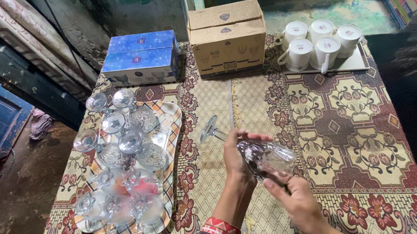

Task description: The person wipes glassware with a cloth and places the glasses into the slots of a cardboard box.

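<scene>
We are gripping a clear stemmed wine glass (260,153) over the patterned woven tablecloth (336,128), our left hand (237,158) curling closed around its bowl while its foot is pointing away toward the boxes. Our right hand (297,201) is closing its fingertips on the bowl's near end. To the left, more clear stemmed glasses (123,149) are standing on a patterned oval tray (172,119); white ceramic mugs (318,43) are sitting far right.
</scene>
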